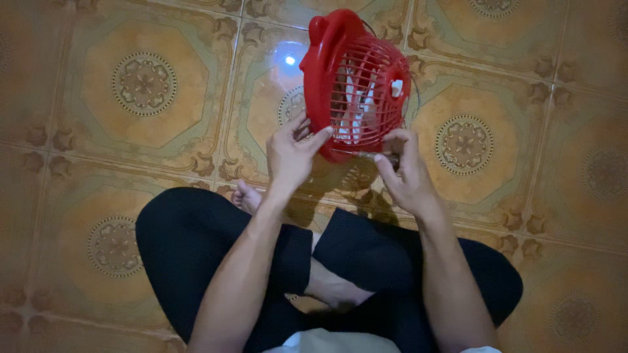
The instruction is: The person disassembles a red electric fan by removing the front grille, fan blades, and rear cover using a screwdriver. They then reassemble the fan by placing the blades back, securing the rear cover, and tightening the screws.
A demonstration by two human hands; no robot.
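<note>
A small red fan (353, 82) with a wire grille, white blades inside and a white knob on its side stands tilted on the floor in front of me. My left hand (291, 153) steadies its lower left rim with the fingertips. My right hand (405, 173) holds a thin screwdriver (369, 155), whose shaft points left at the bottom edge of the grille. I sit cross-legged in black trousers, with both forearms stretched towards the fan.
The floor is patterned orange and green tile (144, 85), with a bright light reflection (290, 60) left of the fan. My crossed legs (196, 242) fill the lower middle. A thin black cord (417, 91) runs behind the fan's right side.
</note>
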